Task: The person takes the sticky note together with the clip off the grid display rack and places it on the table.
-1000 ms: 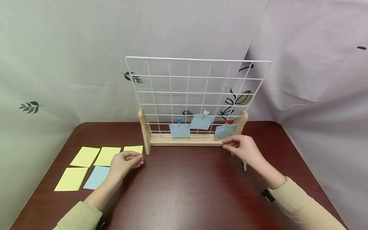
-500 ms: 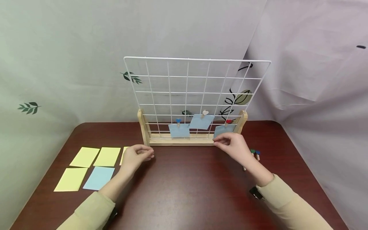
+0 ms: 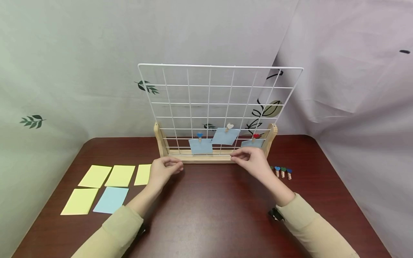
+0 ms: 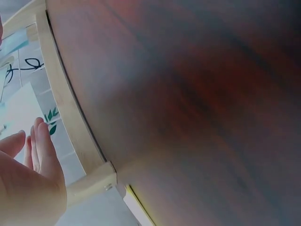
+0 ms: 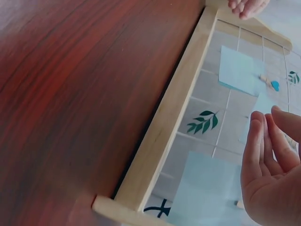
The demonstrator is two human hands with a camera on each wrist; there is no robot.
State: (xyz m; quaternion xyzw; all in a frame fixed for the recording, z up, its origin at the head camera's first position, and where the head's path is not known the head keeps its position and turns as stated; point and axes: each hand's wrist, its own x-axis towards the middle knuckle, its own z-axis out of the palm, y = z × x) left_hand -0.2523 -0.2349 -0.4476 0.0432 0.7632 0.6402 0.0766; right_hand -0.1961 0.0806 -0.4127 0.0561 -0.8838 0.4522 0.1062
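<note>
Pretty simple backdrop tbh: everything at the back is covered by pale fabric (image 3: 219, 32), tinted greenish on the left and kinda lilac on the right. Dark green leaf sprigs (image 3: 39, 117) are printed on it, plus some black line art with an olive oval (image 3: 274, 109) toward the right. The right-hand section is pretty crumpled, and a diagonal line is seen up there; whether it's a seam or a fold can't be told. The foreground is filled by a dark reddish-brown table (image 3: 206, 200), rounded at its far corners, streaked with wood grain, and softly lit with a hazy sheen.
</note>
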